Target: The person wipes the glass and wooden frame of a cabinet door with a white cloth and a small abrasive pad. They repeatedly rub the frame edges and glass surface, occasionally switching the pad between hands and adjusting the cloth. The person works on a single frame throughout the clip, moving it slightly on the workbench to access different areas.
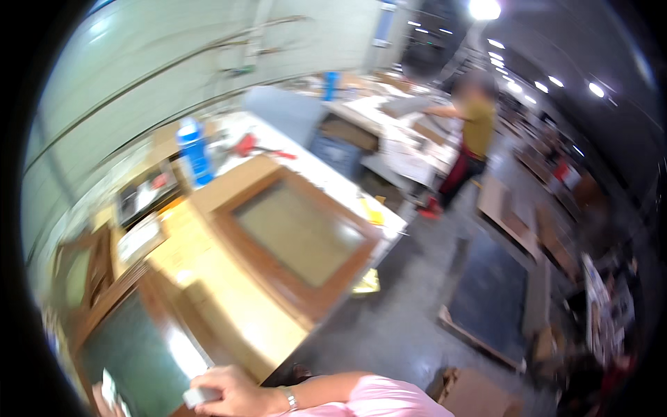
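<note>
In the lower left lies a wooden-framed glass panel (128,347), brown-framed with greenish glass. Over its near right side is my right hand (236,391), its fingers closed around a small pale grey block (200,397). A silver band circles that wrist, below a pink sleeve. At the bottom left edge, my left hand (99,403) shows only in part, closed on a white piece (110,386) that looks like cloth or paper; blur hides its kind. Beyond them, a second wooden-framed panel (299,233) rests on the table, with cardboard along its far side.
The yellowish tabletop (215,320) separates the two panels. A blue bottle (194,151), a dark tray (146,191) and a red-handled tool (274,151) stand farther back. Another frame (76,274) leans at left. A person (476,132) works at a farther table. A dark panel (490,299) lies right.
</note>
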Motion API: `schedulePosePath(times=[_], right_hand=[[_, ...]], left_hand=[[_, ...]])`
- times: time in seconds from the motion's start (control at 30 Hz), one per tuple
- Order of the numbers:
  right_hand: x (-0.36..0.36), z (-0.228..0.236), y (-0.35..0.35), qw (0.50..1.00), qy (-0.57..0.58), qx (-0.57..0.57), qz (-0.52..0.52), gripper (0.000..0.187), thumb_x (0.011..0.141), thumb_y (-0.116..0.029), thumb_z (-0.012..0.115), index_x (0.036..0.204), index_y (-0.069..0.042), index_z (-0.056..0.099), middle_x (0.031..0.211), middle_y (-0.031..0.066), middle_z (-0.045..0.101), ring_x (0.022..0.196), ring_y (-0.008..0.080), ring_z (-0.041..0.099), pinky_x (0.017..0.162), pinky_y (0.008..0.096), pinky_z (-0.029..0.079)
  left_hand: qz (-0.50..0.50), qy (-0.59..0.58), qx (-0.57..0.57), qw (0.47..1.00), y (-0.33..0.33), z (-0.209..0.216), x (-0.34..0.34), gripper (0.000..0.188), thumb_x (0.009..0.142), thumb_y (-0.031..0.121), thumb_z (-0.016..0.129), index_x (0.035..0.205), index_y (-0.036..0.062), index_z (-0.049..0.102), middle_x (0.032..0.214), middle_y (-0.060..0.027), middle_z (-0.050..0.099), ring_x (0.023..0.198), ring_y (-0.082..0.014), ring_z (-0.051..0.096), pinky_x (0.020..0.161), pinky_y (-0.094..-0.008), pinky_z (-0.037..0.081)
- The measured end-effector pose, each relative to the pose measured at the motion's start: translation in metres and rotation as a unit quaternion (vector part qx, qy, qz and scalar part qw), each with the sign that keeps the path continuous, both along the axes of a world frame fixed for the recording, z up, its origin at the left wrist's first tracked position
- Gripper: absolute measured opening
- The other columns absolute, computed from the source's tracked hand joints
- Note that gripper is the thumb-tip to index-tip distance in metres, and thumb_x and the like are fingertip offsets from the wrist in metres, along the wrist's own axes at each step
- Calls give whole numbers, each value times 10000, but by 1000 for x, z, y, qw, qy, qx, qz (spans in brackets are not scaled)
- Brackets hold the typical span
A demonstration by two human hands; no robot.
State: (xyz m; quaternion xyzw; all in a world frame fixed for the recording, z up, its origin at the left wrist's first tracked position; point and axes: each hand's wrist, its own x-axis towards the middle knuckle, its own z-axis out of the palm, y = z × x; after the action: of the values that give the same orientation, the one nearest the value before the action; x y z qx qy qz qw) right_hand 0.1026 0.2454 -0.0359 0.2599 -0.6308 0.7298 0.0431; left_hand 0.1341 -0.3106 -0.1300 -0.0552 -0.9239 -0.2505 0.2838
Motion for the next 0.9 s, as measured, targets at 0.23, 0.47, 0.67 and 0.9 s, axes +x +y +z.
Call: schedulePosePath(times=[0.23,0.47,0.67,0.9], right_hand=[[8,-1,1,997,-3,81,-3,307,768,-95,836,1024,0,695,871,106,681,720,179,619,629,293,488],[15,21,-14,987,-3,152,-46,277,779,-102,828,992,7,689,833,67,660,716,133,611,634,260,481],[16,26,-56,988,-108,70,-82,262,857,-108,774,1054,10,648,912,23,647,793,89,586,694,242,480],[20,27,-110,949,-71,162,-261,232,811,-176,792,947,-14,697,801,96,688,724,132,640,686,302,512]], left_hand=[[73,-26,-73,994,142,93,1,322,678,71,571,993,5,576,902,-195,548,870,-417,559,785,-442,464],[74,-42,-87,993,154,115,9,298,677,90,646,965,54,582,904,-146,553,856,-383,553,730,-463,427],[1,-98,-80,992,145,122,6,373,691,127,659,1047,60,570,1004,-139,542,964,-359,529,818,-447,406],[-243,-143,-139,949,98,140,6,580,658,238,733,1168,36,545,1162,-153,555,1098,-366,496,991,-474,338]])
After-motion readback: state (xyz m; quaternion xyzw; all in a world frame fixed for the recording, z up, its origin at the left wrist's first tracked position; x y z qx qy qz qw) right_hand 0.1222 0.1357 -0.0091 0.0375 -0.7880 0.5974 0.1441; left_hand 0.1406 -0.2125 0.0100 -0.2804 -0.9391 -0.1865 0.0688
